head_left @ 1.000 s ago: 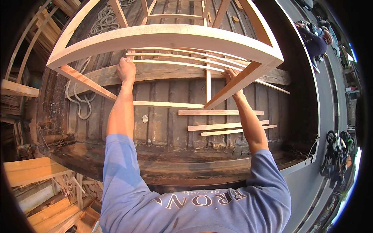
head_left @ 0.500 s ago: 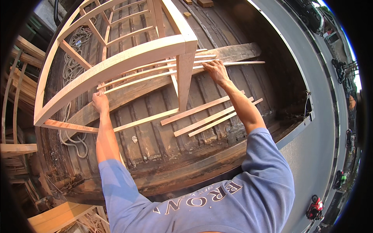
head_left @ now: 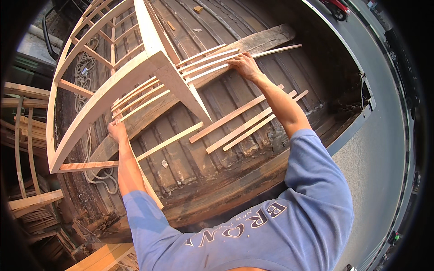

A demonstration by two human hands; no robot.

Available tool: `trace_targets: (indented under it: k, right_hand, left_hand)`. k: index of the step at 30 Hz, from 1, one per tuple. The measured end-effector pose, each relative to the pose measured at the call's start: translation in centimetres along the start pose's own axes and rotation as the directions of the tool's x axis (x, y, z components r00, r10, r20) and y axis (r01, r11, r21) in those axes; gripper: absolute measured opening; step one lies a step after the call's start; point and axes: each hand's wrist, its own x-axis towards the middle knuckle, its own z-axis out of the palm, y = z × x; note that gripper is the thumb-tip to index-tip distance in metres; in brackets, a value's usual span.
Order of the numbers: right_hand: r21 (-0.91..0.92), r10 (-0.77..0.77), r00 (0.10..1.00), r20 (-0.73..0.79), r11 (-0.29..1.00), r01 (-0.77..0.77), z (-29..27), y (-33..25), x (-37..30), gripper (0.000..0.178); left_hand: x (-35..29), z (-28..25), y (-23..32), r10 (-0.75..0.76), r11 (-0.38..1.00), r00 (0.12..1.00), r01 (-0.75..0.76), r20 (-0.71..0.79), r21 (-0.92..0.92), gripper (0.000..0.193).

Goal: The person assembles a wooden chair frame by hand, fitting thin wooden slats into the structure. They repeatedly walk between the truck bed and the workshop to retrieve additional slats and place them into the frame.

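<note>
Several thin pale wooden strips (head_left: 212, 63) stretch between my hands, passing behind the post of a large wooden frame (head_left: 101, 90) with curved rails and crosspieces. At their near-left ends, my left hand (head_left: 118, 131) is closed, pinching a strip. My right hand (head_left: 245, 67) curls over the strips toward their far-right ends, its fingertips partly hidden. Beneath them, a thick weathered plank (head_left: 271, 38) lies slantwise over the ribbed truck bed (head_left: 181, 156).
Three loose wooden battens (head_left: 244, 132) lie right of the frame's post. A coiled rope (head_left: 88, 72) rests behind the frame's rails. Stacked timber (head_left: 34, 128) stands at the left. Beyond the bed's side edge (head_left: 348, 49) runs a road (head_left: 375, 149) with a red motorcycle (head_left: 334, 8).
The view has turned, and the frame now appears farther left, uncovering more of the strips. Both hands stay at the strips; a red motorcycle shows at the top right.
</note>
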Motion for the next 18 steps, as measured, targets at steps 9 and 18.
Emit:
trace_targets:
  k: [9, 18]
  right_hand:
    - [-0.322, 0.116, 0.965, 0.236, 0.946, -0.034, -10.6, 6.7, -0.9, 0.032]
    - [-0.184, 0.270, 0.774, 0.573, 0.962, -0.199, -26.1, 1.9, -8.7, 0.039]
  left_hand:
    - [0.2, 0.6, -0.6, 0.075, 0.997, 0.995, -0.074, -0.063, 0.018, 0.028]
    - [0.4, -1.0, -0.1, -0.049, 0.994, 0.998, 0.045, -0.032, -0.103, 0.043]
